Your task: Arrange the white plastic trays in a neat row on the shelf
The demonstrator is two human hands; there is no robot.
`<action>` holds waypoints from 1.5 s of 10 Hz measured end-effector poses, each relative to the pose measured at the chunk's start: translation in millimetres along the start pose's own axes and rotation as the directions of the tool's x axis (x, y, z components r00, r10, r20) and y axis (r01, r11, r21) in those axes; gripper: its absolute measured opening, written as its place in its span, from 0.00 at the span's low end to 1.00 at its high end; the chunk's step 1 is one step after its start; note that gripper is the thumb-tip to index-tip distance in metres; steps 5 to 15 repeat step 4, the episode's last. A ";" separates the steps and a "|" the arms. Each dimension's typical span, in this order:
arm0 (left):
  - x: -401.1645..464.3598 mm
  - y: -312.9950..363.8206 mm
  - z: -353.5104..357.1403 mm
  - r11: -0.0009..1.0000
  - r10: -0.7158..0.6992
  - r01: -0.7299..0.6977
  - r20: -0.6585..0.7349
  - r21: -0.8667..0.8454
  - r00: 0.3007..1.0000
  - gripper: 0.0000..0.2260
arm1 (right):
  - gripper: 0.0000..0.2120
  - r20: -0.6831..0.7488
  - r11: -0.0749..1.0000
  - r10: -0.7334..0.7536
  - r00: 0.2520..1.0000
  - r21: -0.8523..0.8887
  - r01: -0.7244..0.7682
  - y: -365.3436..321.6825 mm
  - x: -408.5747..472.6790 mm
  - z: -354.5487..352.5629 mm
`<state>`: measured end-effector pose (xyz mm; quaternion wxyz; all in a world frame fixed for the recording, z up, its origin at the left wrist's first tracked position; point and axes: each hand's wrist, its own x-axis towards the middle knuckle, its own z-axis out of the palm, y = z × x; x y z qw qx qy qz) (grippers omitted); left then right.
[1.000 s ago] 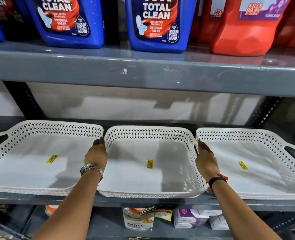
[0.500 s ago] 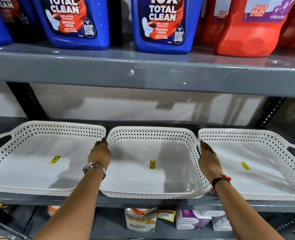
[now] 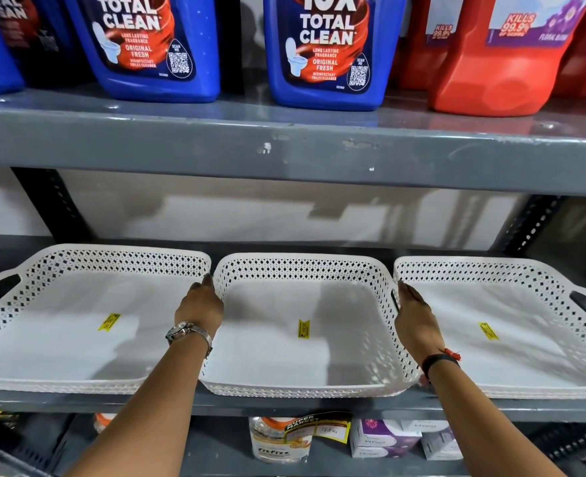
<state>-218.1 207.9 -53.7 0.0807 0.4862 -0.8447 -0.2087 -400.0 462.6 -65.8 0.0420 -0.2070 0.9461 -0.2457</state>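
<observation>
Three white perforated plastic trays lie side by side on the grey shelf [image 3: 284,404], each with a yellow sticker inside. My left hand [image 3: 198,306] grips the left side wall of the middle tray [image 3: 302,366], in the gap beside the left tray [image 3: 61,349]. My right hand [image 3: 413,318] presses flat against the middle tray's right side wall, at the handle slot, next to the right tray [image 3: 511,359]. The fingertips of both hands are partly hidden by the tray walls.
The upper shelf [image 3: 284,149] hangs low above the trays and carries blue cleaner jugs [image 3: 326,49] and red jugs [image 3: 498,63]. Dark uprights [image 3: 49,201] stand at the back corners. Below the tray shelf sit a bottle [image 3: 278,442] and small boxes [image 3: 384,438].
The middle tray and both hands have slid slightly further back on the shelf; the view has shifted a little. The outer trays have not moved.
</observation>
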 end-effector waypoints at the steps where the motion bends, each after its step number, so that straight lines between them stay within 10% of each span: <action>1: -3.1 -1.9 -0.8 0.995 0.041 -0.041 -0.001 0.095 0.999 0.22 | 0.30 0.049 0.996 0.004 0.999 -0.086 0.000 -4.0 -1.5 -3.4; 4: -24.8 4.7 -8.2 0.937 0.256 -0.191 -0.204 0.292 0.945 0.24 | 0.26 -0.030 0.936 -0.144 0.989 -0.328 0.126 -14.7 -13.1 -22.1; 15: -24.8 4.7 -8.2 0.937 0.256 -0.191 -0.204 0.292 0.945 0.24 | 0.26 -0.030 0.936 -0.144 0.989 -0.328 0.126 -14.7 -13.1 -22.1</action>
